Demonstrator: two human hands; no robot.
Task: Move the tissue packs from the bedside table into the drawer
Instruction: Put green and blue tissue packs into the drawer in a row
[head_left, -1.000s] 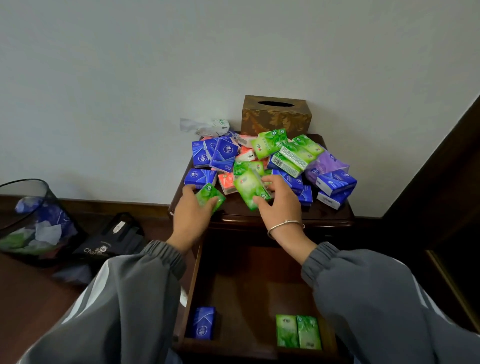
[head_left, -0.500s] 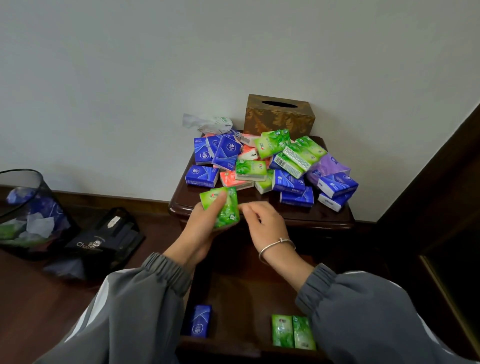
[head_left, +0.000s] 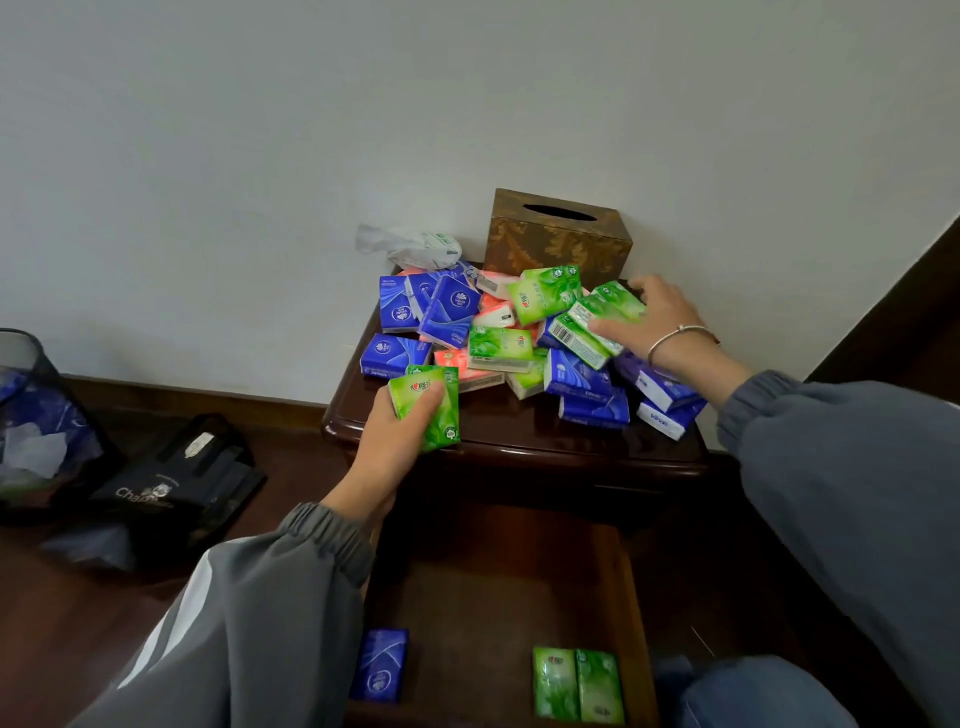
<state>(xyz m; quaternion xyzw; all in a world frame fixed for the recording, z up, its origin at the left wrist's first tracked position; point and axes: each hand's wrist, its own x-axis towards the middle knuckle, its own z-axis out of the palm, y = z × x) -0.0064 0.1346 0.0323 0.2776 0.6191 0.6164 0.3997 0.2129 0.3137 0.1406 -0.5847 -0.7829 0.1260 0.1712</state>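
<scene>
under the right hand (head_left: 655, 323) some packs are hidden, so whether its spread fingers grip the green pack (head_left: 613, 306) they lie on is unclear. near the table's (head_left: 519, 441) front edge, the left hand (head_left: 387, 447) clasps another green pack (head_left: 428, 405), thumb across its face. far on the table lies the heap (head_left: 493, 332). low in the drawer (head_left: 488, 597) sit a blue pack (head_left: 382, 665) and two green ones (head_left: 576, 686), partly cut off.
</scene>
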